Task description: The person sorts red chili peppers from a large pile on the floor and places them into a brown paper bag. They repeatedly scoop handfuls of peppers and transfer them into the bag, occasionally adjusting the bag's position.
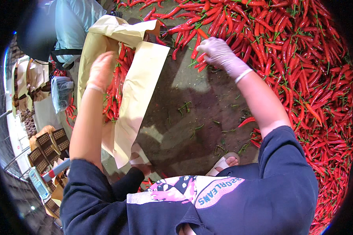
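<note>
Over a crate lined with cream paper (139,82), my left hand (101,72) hangs in a thin glove, its fingers smeared by motion. Red chili peppers (115,88) with green stems lie inside the paper lining, partly covered by that hand. My right hand (219,55), in a whitish glove, is at the near edge of a large heap of red chili peppers (278,51). Its fingers are curled down against the chilies there. Whatever they grip is hidden under the hand.
Loose stems and bits of green (184,107) are scattered over the dark floor. Stacked brown crates (47,150) stand at the left, beside a pale blue device (38,184). A clear plastic bag (62,94) and a light blue bundle (72,27) lie beyond. My sandalled foot (225,161) is near the heap.
</note>
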Demonstrator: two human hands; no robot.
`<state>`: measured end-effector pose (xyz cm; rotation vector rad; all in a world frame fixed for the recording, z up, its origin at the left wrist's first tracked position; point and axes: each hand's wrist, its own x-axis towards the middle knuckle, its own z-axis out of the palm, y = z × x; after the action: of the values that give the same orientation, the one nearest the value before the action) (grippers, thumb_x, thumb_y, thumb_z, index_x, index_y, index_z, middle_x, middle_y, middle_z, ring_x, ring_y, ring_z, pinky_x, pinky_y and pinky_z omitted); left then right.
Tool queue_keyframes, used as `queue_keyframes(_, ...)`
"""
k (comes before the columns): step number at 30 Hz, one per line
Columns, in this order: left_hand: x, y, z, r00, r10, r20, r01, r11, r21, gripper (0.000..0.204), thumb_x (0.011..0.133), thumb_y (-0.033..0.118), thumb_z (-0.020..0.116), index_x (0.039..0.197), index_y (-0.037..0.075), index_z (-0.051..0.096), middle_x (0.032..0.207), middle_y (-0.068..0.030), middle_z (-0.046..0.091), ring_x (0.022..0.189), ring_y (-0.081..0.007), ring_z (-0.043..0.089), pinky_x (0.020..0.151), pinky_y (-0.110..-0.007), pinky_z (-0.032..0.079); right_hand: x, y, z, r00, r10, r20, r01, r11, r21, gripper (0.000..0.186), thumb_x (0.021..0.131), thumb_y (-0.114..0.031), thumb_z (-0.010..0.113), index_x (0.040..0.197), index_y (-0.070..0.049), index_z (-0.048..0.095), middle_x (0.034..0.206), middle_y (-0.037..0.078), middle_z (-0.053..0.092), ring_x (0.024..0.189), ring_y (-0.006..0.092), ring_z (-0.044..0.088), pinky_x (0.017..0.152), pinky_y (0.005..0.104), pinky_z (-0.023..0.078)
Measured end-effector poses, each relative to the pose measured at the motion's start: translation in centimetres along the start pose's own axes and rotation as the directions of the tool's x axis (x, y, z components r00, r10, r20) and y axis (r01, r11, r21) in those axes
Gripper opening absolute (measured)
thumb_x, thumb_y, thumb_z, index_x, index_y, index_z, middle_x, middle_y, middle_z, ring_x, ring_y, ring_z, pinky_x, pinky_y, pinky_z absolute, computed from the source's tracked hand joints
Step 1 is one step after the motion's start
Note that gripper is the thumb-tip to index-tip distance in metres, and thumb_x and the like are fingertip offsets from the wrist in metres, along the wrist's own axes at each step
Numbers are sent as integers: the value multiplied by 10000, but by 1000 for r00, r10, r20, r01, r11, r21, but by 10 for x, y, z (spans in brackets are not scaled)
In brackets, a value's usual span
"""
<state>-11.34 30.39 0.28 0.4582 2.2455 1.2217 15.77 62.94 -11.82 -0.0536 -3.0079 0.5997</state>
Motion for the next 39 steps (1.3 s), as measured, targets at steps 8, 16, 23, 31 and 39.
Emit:
queue_keyframes(8, -124, 132, 122, 690, 723, 33, -688, 641, 340, 195, 937, 10, 537, 1058, -6, 689, 1271, -137, 632, 1199, -234, 581, 1053, -338, 420, -28, -11, 10, 986, 13, -167, -20, 999, -37, 352, 823, -447, 664, 1007, -146, 661, 980, 72, 653, 980, 274, 626, 921, 444, 447)
queue_keyframes(16, -67, 30, 249, 814, 511, 276, -580, 693, 429, 153, 800, 56, 660, 950, 66, 688, 877, -168, 678, 900, -341, 659, 834, -375, 528, -139, -112, 2, 891, 188, 413, -409, 728, 551, 368, 888, -276, 596, 1186, -61, 576, 1076, 239, 653, 966, 398, 643, 808, 487, 520)
queue_keyframes(23, -87, -40, 265, 820, 137, 556, -555, 431, 711, 207, 849, 114, 594, 1056, 100, 610, 1043, -189, 594, 958, -389, 621, 831, -481, 524, -117, -68, -1, 972, 175, 154, -218, 918, 332, 178, 808, -235, 588, 787, -72, 658, 830, 158, 667, 751, 366, 656, 695, 480, 531)
queue_keyframes(31, -268, -101, 161, 13, -869, 495, -785, 298, 543, 290, 899, 278, 577, 1040, 89, 745, 1179, -180, 678, 1085, -330, 652, 867, -465, 533, -51, -42, 53, 998, 13, 69, -12, 1000, -9, 386, 841, -277, 603, 1176, -87, 620, 854, 126, 674, 822, 299, 677, 756, 428, 529)
queue_keyframes(39, -127, 2, 238, 840, 142, 523, -441, 740, 508, 406, 864, 269, 678, 1197, 42, 637, 1208, -180, 635, 1149, -351, 593, 998, -421, 468, -77, 130, -46, 603, 34, -797, -797, -8, -604, 353, 880, -254, 650, 1152, -29, 661, 948, 76, 697, 837, 177, 645, 814, 324, 504)
